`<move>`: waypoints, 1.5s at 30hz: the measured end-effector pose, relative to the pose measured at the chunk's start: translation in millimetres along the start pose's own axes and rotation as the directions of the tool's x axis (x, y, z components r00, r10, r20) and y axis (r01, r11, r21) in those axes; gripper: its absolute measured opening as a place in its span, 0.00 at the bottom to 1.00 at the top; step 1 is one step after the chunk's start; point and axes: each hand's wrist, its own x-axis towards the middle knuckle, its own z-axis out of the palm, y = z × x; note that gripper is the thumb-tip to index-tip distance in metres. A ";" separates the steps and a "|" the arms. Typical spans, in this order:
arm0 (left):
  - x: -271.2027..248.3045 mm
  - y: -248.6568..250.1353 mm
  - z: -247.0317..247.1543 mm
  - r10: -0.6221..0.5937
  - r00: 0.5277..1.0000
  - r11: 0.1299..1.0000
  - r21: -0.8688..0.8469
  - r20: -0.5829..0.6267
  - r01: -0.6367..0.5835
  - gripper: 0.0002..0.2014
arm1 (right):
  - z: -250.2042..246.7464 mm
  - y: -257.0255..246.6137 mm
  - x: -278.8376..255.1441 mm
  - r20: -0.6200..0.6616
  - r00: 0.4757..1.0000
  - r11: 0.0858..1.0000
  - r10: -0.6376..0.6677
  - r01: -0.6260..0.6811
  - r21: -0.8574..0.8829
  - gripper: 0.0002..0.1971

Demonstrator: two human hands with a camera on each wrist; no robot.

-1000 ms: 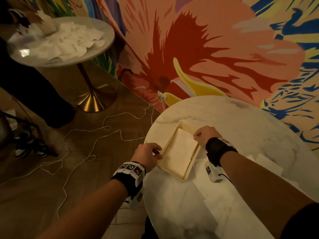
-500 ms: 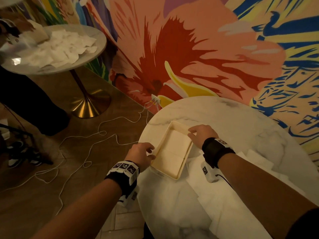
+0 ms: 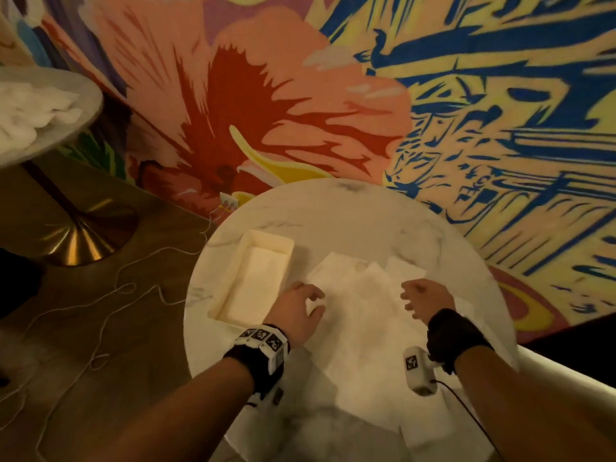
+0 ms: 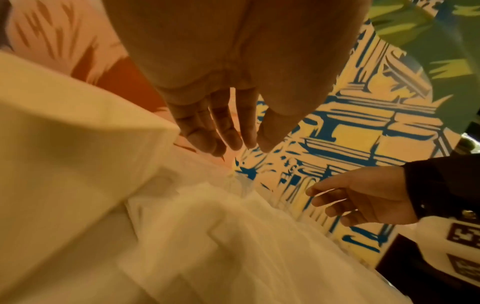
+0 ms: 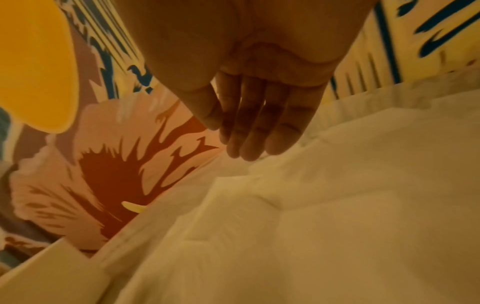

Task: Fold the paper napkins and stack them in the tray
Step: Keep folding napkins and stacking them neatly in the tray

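The loose paper napkins [image 3: 360, 305] lie spread in an overlapping heap across the middle of the round marble surface [image 3: 350, 208], just right of the cream tray [image 3: 230, 281], which sits near the surface's left edge with a folded napkin stack [image 3: 256, 281] lying flat inside it. Half a second ago both hands were at the tray, the left at its near-left rim and the right at its far-right corner; now both have left it and come over the loose heap, so the tray stands untouched with its stack settled. The left hand [image 3: 296, 311] hangs over the heap's left edge beside the tray, its grip apart, fingers loosely extended and holding nothing in the left wrist view [image 4: 221, 123]. The right hand [image 3: 425, 300] hovers over the heap's right part, its grip likewise apart, fingers straight and together just above the paper in the right wrist view [image 5: 257, 123]. I judge that one placement is finished and the next cycle is starting: a single sheet has to be separated from the heap and folded. The sheets overlap and look thin, so lifting more than one at once seems the likely slip.
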 end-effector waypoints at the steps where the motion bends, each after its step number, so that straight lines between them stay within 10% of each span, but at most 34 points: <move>1: 0.5 4.0 13.4 -0.011 0.999 1.000 0.003 0.044 0.011 0.12 | -8.3 15.5 -5.0 0.016 0.999 1.000 0.031 -0.031 0.000 0.11; 14: -5.7 34.0 118.1 -0.255 0.914 0.967 0.061 0.317 0.248 0.16 | -17.5 111.9 -54.0 0.221 0.961 0.985 0.168 -0.170 -0.010 0.05; 24: -19.8 48.7 120.0 -0.219 0.954 0.975 0.021 0.206 0.219 0.11 | -13.0 120.6 -61.4 0.347 0.937 0.999 0.030 -0.038 0.015 0.10; 40: -16.4 82.0 78.1 -0.048 0.997 0.997 -0.058 -0.066 0.045 0.04 | -33.9 79.8 -66.6 0.244 0.939 0.965 -0.244 0.210 0.156 0.11; 45: -14.7 87.7 62.5 -0.001 0.992 0.999 -0.049 -0.126 -0.005 0.04 | -38.4 48.1 -67.5 0.125 0.919 0.923 -0.374 0.382 -0.046 0.01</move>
